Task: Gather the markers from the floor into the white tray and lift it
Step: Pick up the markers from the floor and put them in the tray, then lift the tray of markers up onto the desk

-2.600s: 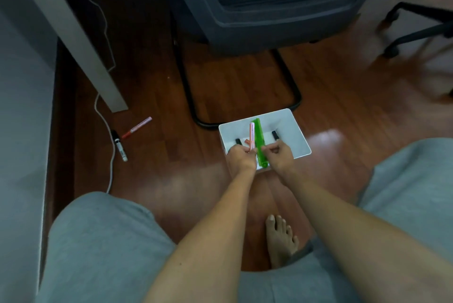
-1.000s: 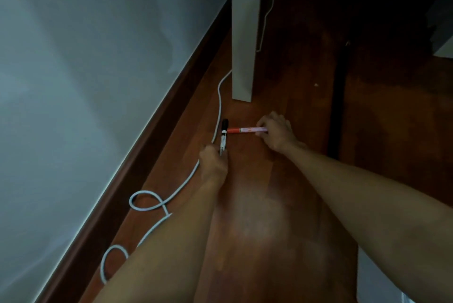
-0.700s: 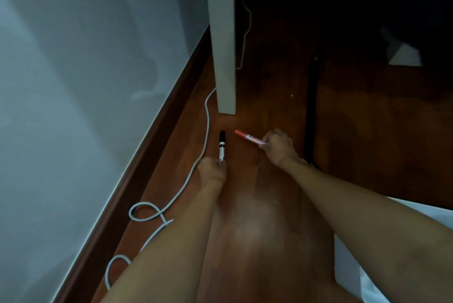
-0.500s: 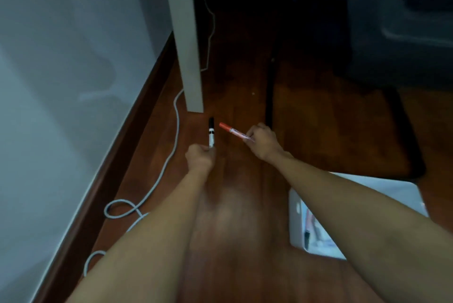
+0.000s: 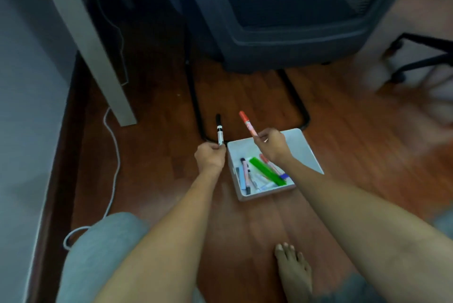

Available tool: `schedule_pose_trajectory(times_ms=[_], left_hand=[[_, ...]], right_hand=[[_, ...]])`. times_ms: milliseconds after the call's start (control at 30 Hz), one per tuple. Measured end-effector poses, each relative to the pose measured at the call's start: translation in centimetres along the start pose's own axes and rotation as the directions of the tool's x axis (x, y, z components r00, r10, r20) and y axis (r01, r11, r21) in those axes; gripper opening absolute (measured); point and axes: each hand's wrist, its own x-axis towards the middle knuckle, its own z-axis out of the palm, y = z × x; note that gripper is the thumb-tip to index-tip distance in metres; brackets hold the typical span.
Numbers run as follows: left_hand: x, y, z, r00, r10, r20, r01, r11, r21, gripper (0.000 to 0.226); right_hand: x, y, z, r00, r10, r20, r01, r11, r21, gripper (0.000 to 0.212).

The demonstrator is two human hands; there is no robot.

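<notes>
The white tray (image 5: 307, 153) sits on the wooden floor in front of me, holding several markers, among them a green one (image 5: 267, 171). My left hand (image 5: 210, 158) is just left of the tray, shut on a black and white marker (image 5: 219, 131) that points up and away. My right hand (image 5: 272, 147) hovers over the tray's far left part, shut on a red marker (image 5: 248, 123) that tilts up to the left.
A dark office chair (image 5: 282, 13) with a black frame (image 5: 196, 97) stands right behind the tray. A white desk leg (image 5: 98, 57) and a white cable (image 5: 114, 155) are at the left by the wall. My bare foot (image 5: 294, 268) rests near the tray's front.
Both hands lifted the black and the red marker off the floor by the desk leg and carried them right to the tray. The view swung back toward the chair.
</notes>
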Motion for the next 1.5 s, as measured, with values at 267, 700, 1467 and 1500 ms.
schedule_pose_trajectory(times_ms=[267, 700, 1467, 1500], left_hand=[[-3.5, 0.6, 5.7, 0.995, 0.045, 0.089, -0.054, 0.994, 0.099, 0.02], [-4.9, -1.8, 9.3, 0.972, 0.235, 0.031, -0.235, 0.942, 0.238, 0.021], [-2.4, -6.5, 9.8, 0.995, 0.066, -0.07, -0.072, 0.994, -0.086, 0.035], [-2.5, -6.2, 9.6, 0.997, 0.04, -0.067, -0.048, 0.992, -0.12, 0.035]], right_hand=[[-2.0, 5.8, -1.0, 0.993, 0.114, 0.006, -0.115, 0.993, 0.019, 0.028], [-0.3, 11.9, -4.7, 0.998, 0.059, -0.03, -0.06, 0.997, -0.049, 0.029], [3.3, 15.8, -6.2, 0.899, 0.296, 0.324, -0.416, 0.807, 0.418, 0.041], [3.4, 15.7, -6.2, 0.893, 0.301, 0.336, -0.428, 0.801, 0.419, 0.044]])
